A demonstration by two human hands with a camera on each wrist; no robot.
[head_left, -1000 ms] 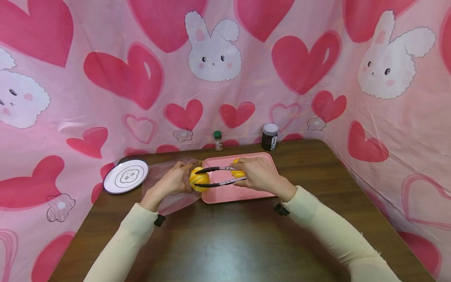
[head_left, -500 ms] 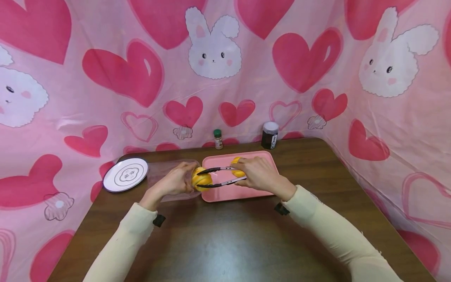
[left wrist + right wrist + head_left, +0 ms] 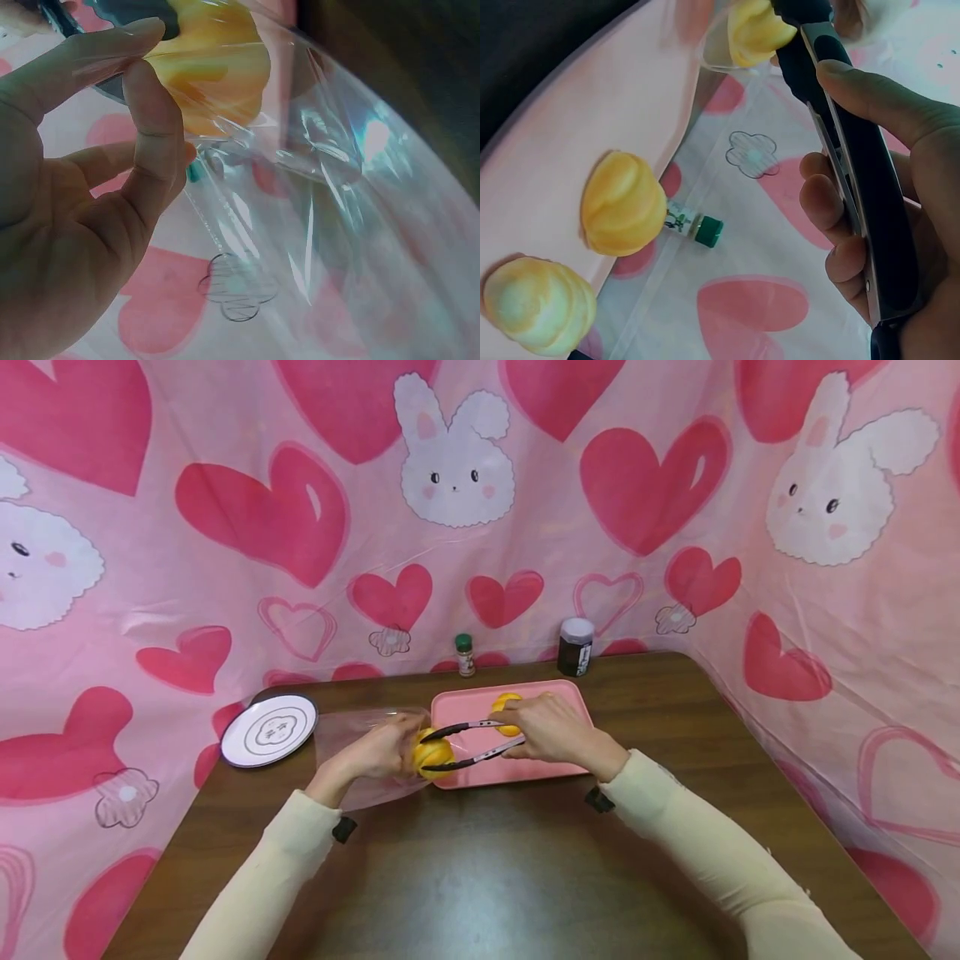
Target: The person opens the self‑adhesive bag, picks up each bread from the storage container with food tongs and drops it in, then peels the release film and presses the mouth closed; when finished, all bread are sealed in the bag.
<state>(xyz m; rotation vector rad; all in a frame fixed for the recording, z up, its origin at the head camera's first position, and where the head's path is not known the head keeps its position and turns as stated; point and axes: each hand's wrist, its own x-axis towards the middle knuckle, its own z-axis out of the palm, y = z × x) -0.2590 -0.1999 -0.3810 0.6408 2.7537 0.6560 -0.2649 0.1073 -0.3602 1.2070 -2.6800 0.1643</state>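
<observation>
The right hand's grip is wrapped round tongs, whose tips hold a yellow bun at the mouth of a clear bag, film covering part of it. The left hand pinches the bag. Beside it, a pink tray bears a second bun and a third bun. Farther out on the desk are a plate, a green-capped shaker and a dark jar.

Counted from where I stand. Left hand plus right hand: 2. Pale sleeves: 2. Tongs: 1 pair. Clear bag: 1. Pink tray: 1. Yellow buns: 3 (two on tray, third at tongs). White plate: 1. Green-capped bottle: 1. Dark jar: 1. Table: 1. Rabbits printed on backdrop: 3 (leftmost cut off).
</observation>
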